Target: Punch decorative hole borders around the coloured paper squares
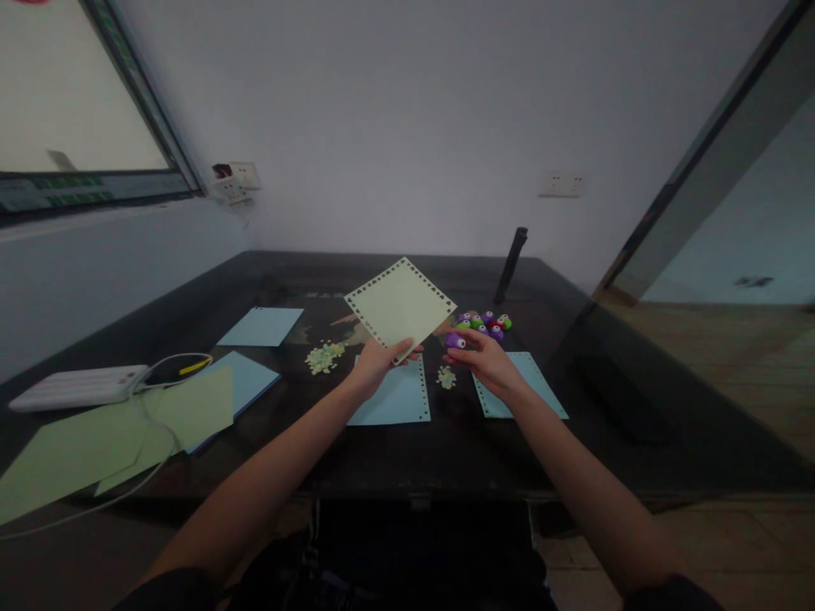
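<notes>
left hand (380, 360) grips a pale green sheet (401, 301), its edges punched. right hand (489, 361) pinches a purple punch (454, 341) over a dark table (458, 458)

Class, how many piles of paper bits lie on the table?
2: a larger pile left of the left hand, and a smaller pile between the middle blue sheet and the right blue sheet. Others may be hidden.

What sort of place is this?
Probably a plain indoor room, perhaps in a home or small office: a dark table stands by a pale wall, which has a power outlet on it.
</notes>
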`<state>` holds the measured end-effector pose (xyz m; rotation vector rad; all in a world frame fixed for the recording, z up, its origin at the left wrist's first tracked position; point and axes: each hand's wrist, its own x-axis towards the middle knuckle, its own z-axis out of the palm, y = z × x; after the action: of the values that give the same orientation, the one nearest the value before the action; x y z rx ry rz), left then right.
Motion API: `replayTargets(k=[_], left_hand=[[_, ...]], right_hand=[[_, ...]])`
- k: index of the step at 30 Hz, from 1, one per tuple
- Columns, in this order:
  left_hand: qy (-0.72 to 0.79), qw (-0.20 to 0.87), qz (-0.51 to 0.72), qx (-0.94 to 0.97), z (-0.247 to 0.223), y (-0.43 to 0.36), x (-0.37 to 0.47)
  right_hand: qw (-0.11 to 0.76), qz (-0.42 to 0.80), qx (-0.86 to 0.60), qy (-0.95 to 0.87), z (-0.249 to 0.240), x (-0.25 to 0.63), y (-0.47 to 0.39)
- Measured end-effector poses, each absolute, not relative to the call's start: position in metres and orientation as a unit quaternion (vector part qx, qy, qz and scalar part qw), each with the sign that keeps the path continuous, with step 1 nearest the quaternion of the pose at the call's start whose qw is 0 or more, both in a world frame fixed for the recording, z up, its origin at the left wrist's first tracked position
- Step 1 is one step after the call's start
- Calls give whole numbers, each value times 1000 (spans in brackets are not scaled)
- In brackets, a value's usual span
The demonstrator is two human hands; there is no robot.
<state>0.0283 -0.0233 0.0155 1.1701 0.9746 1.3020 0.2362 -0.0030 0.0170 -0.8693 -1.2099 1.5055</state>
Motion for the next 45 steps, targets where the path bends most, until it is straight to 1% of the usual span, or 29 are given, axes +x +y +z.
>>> replayTargets(k=[2, 5, 10, 14, 25, 36, 40, 45], left_hand=[[413, 521, 565, 489, 11, -24, 37], [455, 474, 560, 505, 1, -23, 39], [509, 362, 533, 571, -6, -23, 32], [501, 317, 516, 618, -1, -26, 33], [508, 305, 495, 635, 1, -30, 36], [502, 288, 499, 645, 3, -30, 37], [505, 275, 498, 649, 5, -31, 37], [507, 285, 483, 655, 5, -33, 39]], right_hand=[[489, 649, -339, -474, 13, 236, -3], [477, 673, -321, -465, 9, 236, -3], [506, 669, -308, -449, 7, 237, -4], [522, 666, -313, -430, 6, 235, -6], [548, 660, -302, -415, 4, 229, -9], [568, 640, -313, -412, 4, 227, -9], [568, 632, -319, -420, 4, 226, -10], [563, 633, -323, -422, 4, 225, -10]])
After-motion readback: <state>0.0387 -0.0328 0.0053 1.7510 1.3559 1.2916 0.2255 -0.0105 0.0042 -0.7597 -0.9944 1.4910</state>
